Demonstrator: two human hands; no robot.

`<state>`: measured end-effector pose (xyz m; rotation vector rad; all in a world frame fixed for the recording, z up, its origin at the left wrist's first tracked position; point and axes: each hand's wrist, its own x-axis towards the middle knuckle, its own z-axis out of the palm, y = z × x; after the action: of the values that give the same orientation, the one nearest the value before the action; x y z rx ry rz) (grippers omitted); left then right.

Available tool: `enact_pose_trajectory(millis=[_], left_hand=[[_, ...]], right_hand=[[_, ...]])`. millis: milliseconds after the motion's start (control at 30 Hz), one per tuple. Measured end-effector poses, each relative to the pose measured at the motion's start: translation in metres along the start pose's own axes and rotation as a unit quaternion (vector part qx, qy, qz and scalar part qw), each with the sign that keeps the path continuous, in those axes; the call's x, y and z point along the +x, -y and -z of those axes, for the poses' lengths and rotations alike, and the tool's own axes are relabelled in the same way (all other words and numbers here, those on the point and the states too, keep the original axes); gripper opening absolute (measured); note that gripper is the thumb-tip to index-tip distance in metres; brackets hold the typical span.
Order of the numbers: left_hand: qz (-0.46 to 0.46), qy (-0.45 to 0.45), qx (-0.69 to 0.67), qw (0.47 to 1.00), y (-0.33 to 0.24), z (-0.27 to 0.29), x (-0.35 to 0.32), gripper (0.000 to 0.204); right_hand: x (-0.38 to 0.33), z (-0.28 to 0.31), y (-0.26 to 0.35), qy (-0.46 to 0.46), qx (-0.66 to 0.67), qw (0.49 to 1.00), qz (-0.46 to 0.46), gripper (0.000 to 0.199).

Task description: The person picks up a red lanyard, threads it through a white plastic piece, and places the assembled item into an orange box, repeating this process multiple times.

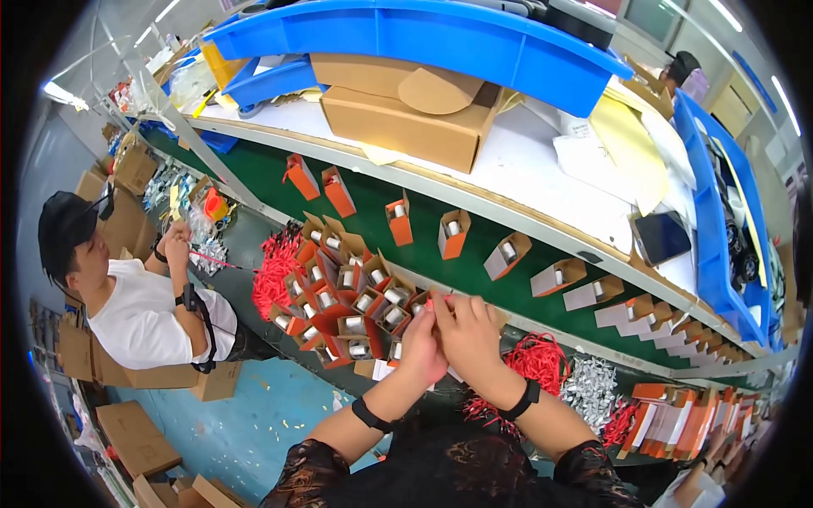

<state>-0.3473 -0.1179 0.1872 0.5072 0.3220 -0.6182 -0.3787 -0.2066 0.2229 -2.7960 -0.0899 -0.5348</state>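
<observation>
Both of my hands meet in front of me, over the near edge of the work line. My left hand (423, 349) is closed, its fingers against those of my right hand (468, 335), which is also closed. A bit of red shows at the fingertips, but the thing between them is mostly hidden. Just left of my hands stands a cluster of open orange-and-brown cartons (345, 296), each with a white-and-silver cylindrical item inside. Piles of red straps (539, 362) and small silver packets (590, 389) lie to the right of my right wrist.
Beyond my hands, a green conveyor belt (423, 241) carries a row of open cartons (506, 254). Above it is a white shelf (542, 182) with brown boxes, blue bins (406, 34) and a phone (661, 237). At left, a co-worker (140, 296) handles a red strap beside another red pile (278, 269).
</observation>
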Motion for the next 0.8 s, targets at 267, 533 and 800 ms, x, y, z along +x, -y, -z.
enact_pose_trajectory(millis=[267, 533, 800], left_hand=[[0.004, -0.033, 0.084, 0.996, -0.114, 0.045, 0.168, 0.026], [-0.157, -0.054, 0.085, 0.983, -0.192, 0.047, 0.301, 0.036], [-0.134, -0.175, 0.205, 0.954, -0.163, 0.058, 0.313, 0.044]], right_hand=[[0.020, 0.012, -0.033, 0.000, 0.197, 0.979, -0.062, 0.060], [-0.071, 0.005, -0.096, 0.091, 0.151, 0.970, -0.170, 0.061], [-0.149, 0.017, -0.135, 0.094, 0.065, 0.959, -0.260, 0.062]])
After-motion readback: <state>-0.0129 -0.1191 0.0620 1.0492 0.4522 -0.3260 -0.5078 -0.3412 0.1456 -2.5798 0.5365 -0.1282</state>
